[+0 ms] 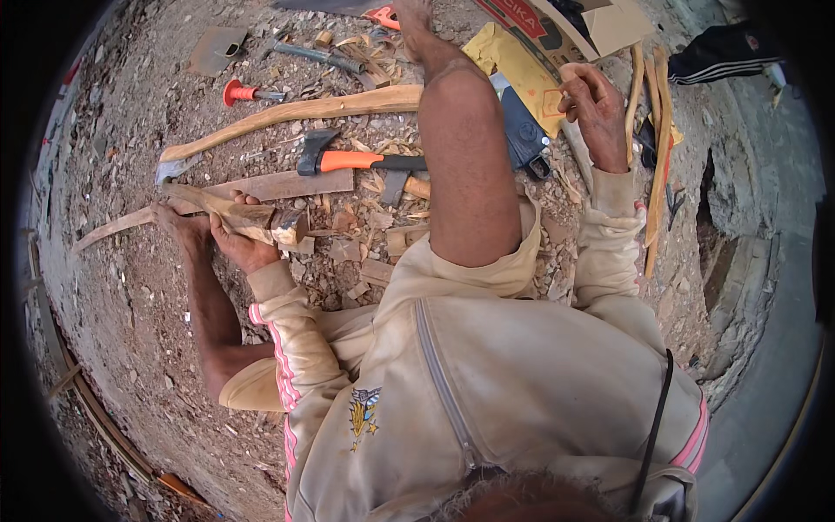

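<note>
My left hand (239, 235) grips a pale carved wooden piece (243, 216) with a thick, rough right end, held beside my bent left leg and bare foot. My right hand (591, 104) is raised beside my right knee, fingers curled; whether a small pale thing sits between them I cannot make out. An axe (348, 161) with an orange and black handle lies between my legs and the wood, near another tool head (396, 187). Long curved wooden strips (287, 117) lie beyond, with a red-gripped chisel (248, 93) and a grey metal tool (317, 56).
Wood chips cover the rubbly ground. A yellow sack (496, 56), cardboard (617, 26) and a dark blue item (526, 130) are at upper right. Thin wooden poles (652, 226) lie right of my hand, before a broken concrete edge (739, 226). Dark striped cloth (722, 56) lies top right.
</note>
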A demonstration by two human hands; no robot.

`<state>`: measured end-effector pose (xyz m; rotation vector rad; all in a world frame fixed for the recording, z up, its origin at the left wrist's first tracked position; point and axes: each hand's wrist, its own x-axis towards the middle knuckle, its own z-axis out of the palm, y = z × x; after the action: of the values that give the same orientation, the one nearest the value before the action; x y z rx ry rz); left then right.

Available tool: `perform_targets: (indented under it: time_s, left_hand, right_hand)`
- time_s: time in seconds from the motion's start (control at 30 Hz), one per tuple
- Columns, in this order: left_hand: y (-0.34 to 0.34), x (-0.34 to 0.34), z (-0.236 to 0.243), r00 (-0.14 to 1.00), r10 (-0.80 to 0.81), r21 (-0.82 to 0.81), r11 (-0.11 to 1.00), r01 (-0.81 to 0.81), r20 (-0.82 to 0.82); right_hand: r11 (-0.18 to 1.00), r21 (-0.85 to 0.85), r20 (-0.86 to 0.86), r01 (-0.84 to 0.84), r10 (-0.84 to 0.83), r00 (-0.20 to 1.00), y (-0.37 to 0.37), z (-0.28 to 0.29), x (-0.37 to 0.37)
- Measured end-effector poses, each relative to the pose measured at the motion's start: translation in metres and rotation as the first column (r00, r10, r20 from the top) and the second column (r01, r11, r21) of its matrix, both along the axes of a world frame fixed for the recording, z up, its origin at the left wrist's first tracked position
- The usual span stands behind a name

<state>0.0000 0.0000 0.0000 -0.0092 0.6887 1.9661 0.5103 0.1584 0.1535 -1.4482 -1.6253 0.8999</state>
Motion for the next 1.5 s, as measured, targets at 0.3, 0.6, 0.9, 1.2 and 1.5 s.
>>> perform_targets:
  time_s: [0.3,0.6,0.9,1.2,1.5]
  left_hand:
    - [-0.033,0.022,0.047,0.972,-0.203,-0.154,0.971,0.184,-0.118]
    - [-0.039,0.028,0.09,0.883,-0.056,0.165,0.975,0.149,-0.465]
    - [-0.024,-0.012,0.15,0.251,-0.023,-0.142,0.872,-0.468,-0.968]
    - [-0.008,-0.077,0.253,-0.359,0.474,0.594,0.63,-0.5,-0.804]
    - [-0.032,-0.06,0.413,-0.049,0.666,0.661,0.724,-0.2,-0.744]
  right_hand:
    - [0.901,-0.305,0.864,0.309,0.125,0.488,-0.032,-0.203,0.1]
    - [0.987,0.112,0.77,0.119,-0.161,0.617,-0.039,-0.239,0.131]
    - [0.88,0.467,0.55,0.091,-0.369,0.749,-0.05,-0.101,0.087]
    - [0.87,0.483,0.51,0.1,-0.372,0.776,-0.045,0.054,0.078]
    - [0.377,0.895,-0.187,0.238,-0.166,0.968,-0.024,0.189,0.04]
